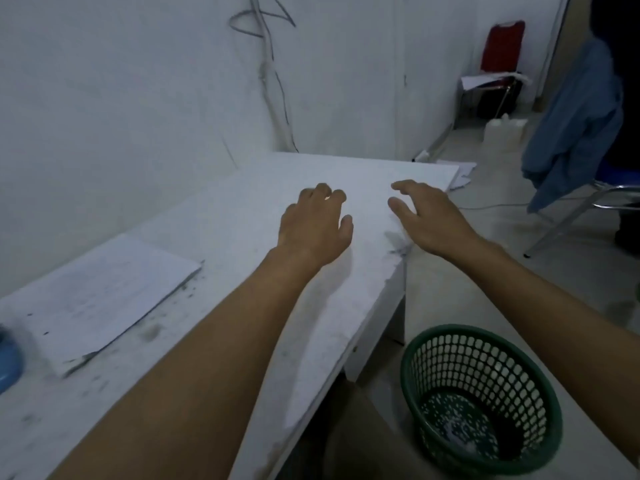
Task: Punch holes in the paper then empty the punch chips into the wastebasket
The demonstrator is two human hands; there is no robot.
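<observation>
Both my arms reach forward over a white table. My left hand hovers palm down with its fingers curled and holds nothing. My right hand floats over the table's right edge, fingers spread and empty. A stack of white paper lies on the table at the left, apart from both hands. A green mesh wastebasket stands on the floor to the right of the table, with white punch chips scattered on its bottom. A blue object, cut off at the left edge, sits beside the paper; I cannot tell what it is.
A white wall with hanging cables backs the table. A red chair stands at the far right, a white jug on the floor near it. Blue cloth drapes over a metal chair. Loose papers lie past the table's far end.
</observation>
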